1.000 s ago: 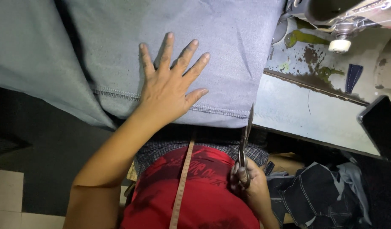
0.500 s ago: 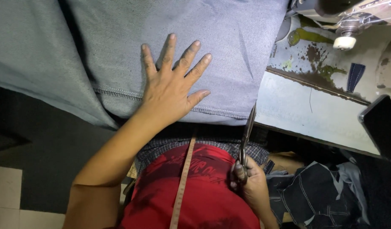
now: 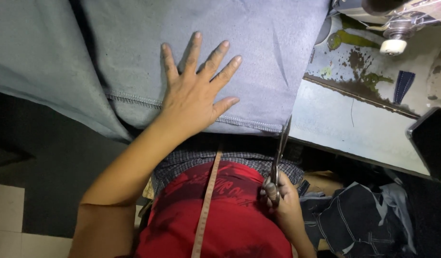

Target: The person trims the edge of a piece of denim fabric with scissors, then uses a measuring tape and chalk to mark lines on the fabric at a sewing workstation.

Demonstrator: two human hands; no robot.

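Left hand flat on grey cloth, right hand holding scissors at its hem.

The left hand lies spread, fingers apart, palm pressed on the grey-blue fabric, just above its stitched hem; it has hardly moved since a second ago. The right hand is closed around the handles of the metal scissors, whose blades point up and now touch the hem's edge, a little higher than before. The fabric looks soft and matte, draped over the pale, paint-stained counter. A tape measure hangs down the red shirt. A dark phone lies at the counter's right edge; dark denim pieces are heaped below.
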